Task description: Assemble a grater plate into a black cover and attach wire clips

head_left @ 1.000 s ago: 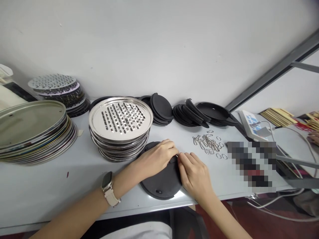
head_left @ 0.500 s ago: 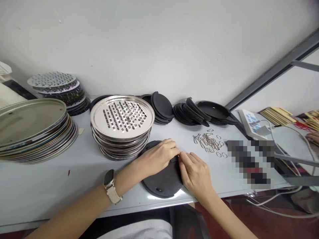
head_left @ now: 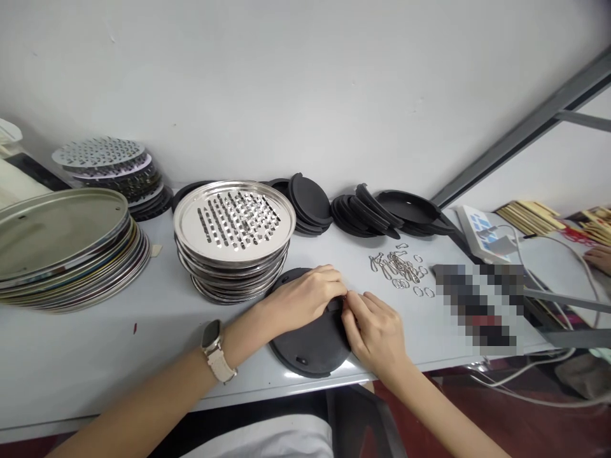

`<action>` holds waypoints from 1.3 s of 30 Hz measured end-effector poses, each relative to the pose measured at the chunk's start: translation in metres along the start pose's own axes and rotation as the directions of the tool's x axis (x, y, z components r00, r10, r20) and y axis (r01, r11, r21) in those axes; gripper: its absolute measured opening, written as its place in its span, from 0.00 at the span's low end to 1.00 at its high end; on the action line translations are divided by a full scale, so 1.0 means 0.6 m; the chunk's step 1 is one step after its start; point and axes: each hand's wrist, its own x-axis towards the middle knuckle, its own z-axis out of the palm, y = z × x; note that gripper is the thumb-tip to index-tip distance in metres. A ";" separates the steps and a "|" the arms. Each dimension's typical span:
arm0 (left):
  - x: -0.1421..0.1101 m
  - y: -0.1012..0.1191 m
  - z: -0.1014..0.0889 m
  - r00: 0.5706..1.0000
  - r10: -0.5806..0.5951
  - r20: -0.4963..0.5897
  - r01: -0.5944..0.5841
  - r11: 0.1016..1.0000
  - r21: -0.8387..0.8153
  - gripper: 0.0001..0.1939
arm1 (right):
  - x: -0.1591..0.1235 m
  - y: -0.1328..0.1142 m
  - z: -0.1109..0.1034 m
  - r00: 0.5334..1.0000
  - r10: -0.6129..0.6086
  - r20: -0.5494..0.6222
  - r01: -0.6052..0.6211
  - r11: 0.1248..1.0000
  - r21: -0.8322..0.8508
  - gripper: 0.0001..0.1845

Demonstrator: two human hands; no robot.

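A round black lid [head_left: 310,346] lies flat at the table's near edge. My left hand [head_left: 300,298], a watch on its wrist, rests on the lid's top with fingers curled at its right rim tab. My right hand [head_left: 375,331] is closed in a pinch at the same tab, fingertips meeting those of the left; what they pinch is too small to name. A scatter of small metal rings and clips [head_left: 401,270] lies just right of the hands.
A stack of perforated steel discs [head_left: 233,219] stands behind the lid, a pile of large plain metal plates [head_left: 62,248] at left, and black lids [head_left: 367,213] along the wall. A power strip [head_left: 484,232] with cables sits at right, near another person's hand [head_left: 599,257].
Both hands stay pinched at the lid's rim tab; only the view has drifted slightly.
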 end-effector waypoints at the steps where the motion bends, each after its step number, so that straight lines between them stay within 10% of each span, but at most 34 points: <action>1: 0.000 0.000 -0.001 1.000 0.000 0.001 0.000 1.000 0.000 0.14 | -0.002 -0.004 -0.001 1.000 0.018 0.013 -0.018 1.000 0.002 0.11; 11: -0.001 0.002 0.000 0.997 0.064 0.049 -0.066 0.997 0.034 0.15 | -0.033 -0.067 -0.003 0.911 0.413 0.012 -0.412 0.906 0.097 0.12; 29: -0.007 0.025 -0.016 0.998 0.049 0.049 -0.049 0.999 -0.013 0.09 | -0.039 -0.061 0.003 0.917 0.396 -0.045 -0.357 0.867 0.346 0.17; 39: -0.047 0.035 -0.020 0.994 -0.016 0.104 0.016 1.000 -0.001 0.35 | -0.034 -0.060 0.000 0.930 0.366 -0.020 -0.338 0.878 0.338 0.15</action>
